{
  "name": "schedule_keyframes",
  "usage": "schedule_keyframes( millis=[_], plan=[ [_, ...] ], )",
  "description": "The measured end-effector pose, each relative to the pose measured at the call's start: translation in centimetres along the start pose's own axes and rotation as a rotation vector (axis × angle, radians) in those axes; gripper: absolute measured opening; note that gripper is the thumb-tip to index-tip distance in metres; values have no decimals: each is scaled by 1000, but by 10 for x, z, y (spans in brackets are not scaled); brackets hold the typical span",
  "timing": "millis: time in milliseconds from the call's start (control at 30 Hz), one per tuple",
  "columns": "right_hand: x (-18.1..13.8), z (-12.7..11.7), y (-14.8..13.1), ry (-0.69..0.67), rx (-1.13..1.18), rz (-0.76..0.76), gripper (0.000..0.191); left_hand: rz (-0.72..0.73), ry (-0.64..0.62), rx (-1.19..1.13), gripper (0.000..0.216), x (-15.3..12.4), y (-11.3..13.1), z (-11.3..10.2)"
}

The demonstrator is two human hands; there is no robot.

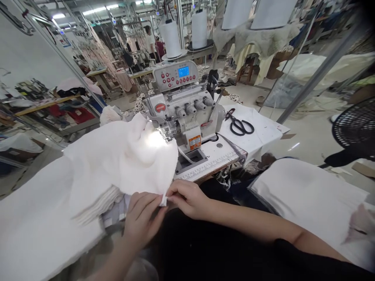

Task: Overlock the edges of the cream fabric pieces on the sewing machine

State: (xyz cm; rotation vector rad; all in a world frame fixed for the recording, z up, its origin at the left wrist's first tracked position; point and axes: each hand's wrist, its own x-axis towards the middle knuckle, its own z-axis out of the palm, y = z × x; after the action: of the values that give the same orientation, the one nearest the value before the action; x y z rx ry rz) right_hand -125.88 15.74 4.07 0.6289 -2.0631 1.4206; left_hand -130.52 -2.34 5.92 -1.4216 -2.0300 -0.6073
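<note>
White fabric [117, 156] lies over the left of the sewing table and runs up to the lit needle area of an overlock sewing machine [187, 109]. At the fabric's near corner, my left hand [143, 214] pinches the edge between thumb and fingers. My right hand [189, 199] meets it there, thumb and forefinger closed on the same edge. A small folded bit of the cloth shows between the two hands. Under the fabric, a stack of folded white pieces [99, 203] shows its layered edges.
Black-handled scissors [241, 127] lie on white cloth right of the machine. More white fabric pieces [304, 191] are stacked at my right, below a black fan [356, 128]. Large thread cones [171, 39] stand behind the machine. A person [150, 41] is far back.
</note>
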Motion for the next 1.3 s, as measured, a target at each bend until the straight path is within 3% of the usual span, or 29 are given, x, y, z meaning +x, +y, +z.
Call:
schedule_keyframes(
  millis=[100,200,333,433,567,700,833,1067,1300],
  plan=[
    [1,-3,-3,17,-35,-47,8,11,-8,34,29,2,-1,-3],
    [1,-7,-5,49,-167,-164,18,29,2,37,29,7,3,-8],
    [1,-10,-2,-42,-358,-296,21,86,43,12,25,17,8,-10],
    [3,-12,1,-47,-411,-327,19,79,-6,-25,24,24,-1,-5],
    [7,-20,-4,-34,-397,-316,17,50,-66,81,33,37,-33,3],
    [6,-29,-9,-62,-368,-277,15,114,-81,203,29,46,-53,3],
    [3,-36,2,-91,-326,-194,17,172,-119,262,34,48,-52,4],
    [16,-49,31,-77,-287,-135,18,144,-152,351,43,63,-54,13],
    [37,-57,57,-34,-248,-172,20,230,-331,420,56,80,-61,11]
  ],
)
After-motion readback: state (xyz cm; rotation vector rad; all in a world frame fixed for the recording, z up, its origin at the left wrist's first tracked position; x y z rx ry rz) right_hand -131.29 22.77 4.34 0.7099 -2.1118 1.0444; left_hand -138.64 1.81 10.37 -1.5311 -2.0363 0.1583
